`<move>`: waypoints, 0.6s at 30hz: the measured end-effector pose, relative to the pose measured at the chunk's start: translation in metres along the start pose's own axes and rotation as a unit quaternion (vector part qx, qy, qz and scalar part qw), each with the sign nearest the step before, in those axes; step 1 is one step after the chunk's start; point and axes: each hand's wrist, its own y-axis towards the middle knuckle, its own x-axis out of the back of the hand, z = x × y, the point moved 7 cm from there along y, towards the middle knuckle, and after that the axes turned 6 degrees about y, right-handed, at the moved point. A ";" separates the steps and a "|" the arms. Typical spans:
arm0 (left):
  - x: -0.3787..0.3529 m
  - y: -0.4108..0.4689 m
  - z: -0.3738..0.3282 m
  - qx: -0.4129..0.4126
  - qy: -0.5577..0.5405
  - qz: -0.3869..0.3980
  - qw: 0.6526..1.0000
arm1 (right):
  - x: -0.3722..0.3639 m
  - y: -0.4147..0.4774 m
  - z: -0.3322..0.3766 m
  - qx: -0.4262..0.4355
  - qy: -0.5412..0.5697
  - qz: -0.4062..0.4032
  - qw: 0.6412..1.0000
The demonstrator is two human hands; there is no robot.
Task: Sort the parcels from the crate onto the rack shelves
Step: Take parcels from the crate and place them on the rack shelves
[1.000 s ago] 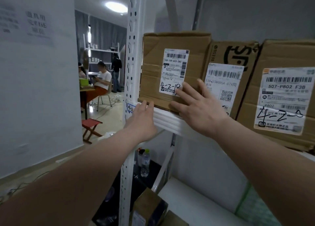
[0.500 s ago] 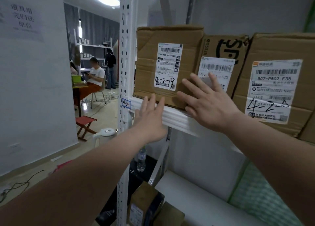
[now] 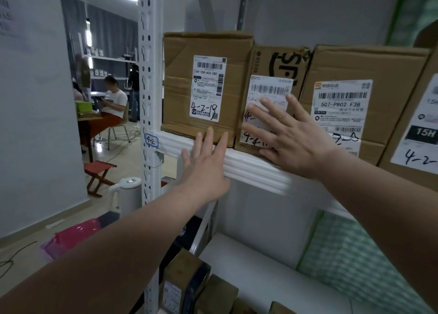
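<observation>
A few small parcels (image 3: 184, 283) sit low down in the rack, right under the arms. The crate cannot be seen.

Higher up, both hands are open flat and hold nothing. The left hand (image 3: 206, 162) has straight fingers lying over the white shelf edge (image 3: 256, 169). Its tips reach the bottom of the first box (image 3: 203, 41), but I cannot tell if they really touch it. The right hand (image 3: 291, 143) has its fingers spread wide and presses on the paper label of the middle box (image 3: 279, 62). That box sits tight between the first box and the third box (image 3: 365, 62), all in a row on the shelf.

Here is what could go wrong. The boxes seem to stand right at the front of the shelf. If the right hand pushes on one side only, the middle box could turn crooked and nudge the ones beside it. If the hand drags back, the box could slide out and drop onto the small parcels below. A sweaty palm could also smear the pen numbers on the label.

Farther back, a white kettle (image 3: 128, 188) and a red stool (image 3: 99, 174) stand on the floor beside the rack post (image 3: 148, 76). A person (image 3: 113, 105) sits well away.
</observation>
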 end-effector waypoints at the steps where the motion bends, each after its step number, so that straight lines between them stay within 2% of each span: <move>1: 0.003 -0.001 -0.007 -0.013 -0.002 -0.010 1.000 | 0.003 -0.008 -0.004 0.000 0.001 -0.001 1.000; 7: 0.013 -0.008 -0.069 -0.066 -0.018 -0.065 0.996 | 0.022 -0.078 -0.041 0.002 -0.020 0.021 1.000; 10: 0.003 -0.017 -0.107 -0.084 -0.010 -0.069 0.994 | 0.026 -0.108 -0.057 -0.002 -0.020 0.032 0.999; 18: -0.009 -0.029 -0.152 -0.070 0.004 -0.075 0.995 | 0.019 -0.130 -0.071 -0.001 -0.028 0.032 0.999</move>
